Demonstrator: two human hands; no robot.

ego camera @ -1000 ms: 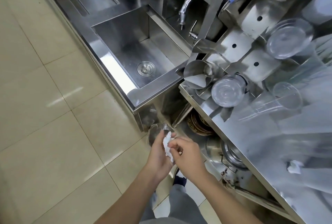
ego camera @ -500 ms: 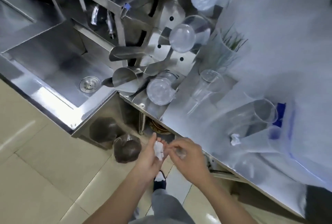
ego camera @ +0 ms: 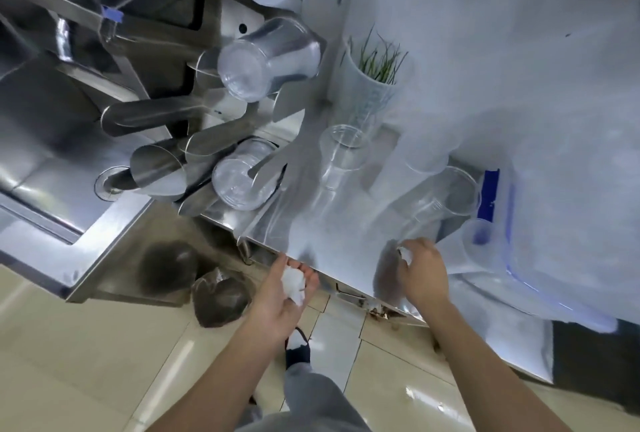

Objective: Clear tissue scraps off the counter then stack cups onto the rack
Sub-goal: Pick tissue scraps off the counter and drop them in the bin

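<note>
My left hand (ego camera: 282,296) hovers just below the steel counter's (ego camera: 332,241) front edge, palm up, cupping a crumpled white tissue wad (ego camera: 293,284). My right hand (ego camera: 420,272) rests on the counter near its edge, fingers pinched on a small white tissue scrap (ego camera: 404,254). Clear plastic cups stand on the counter: one (ego camera: 341,154) in the middle, another (ego camera: 446,199) just behind my right hand. The metal rack (ego camera: 311,16) rises at the back with clear cups (ego camera: 263,61) hung on it.
A steel sink (ego camera: 52,154) lies to the left, with metal shaker cups (ego camera: 156,168) beside it. A white pot of green grass (ego camera: 374,78) stands behind the cups. A clear container with blue trim (ego camera: 519,241) sits right. A bagged bin (ego camera: 221,300) is on the floor.
My hands have parted: the right one reached onto the counter and pinched the scrap there, while the left kept the wad. The view swung right.
</note>
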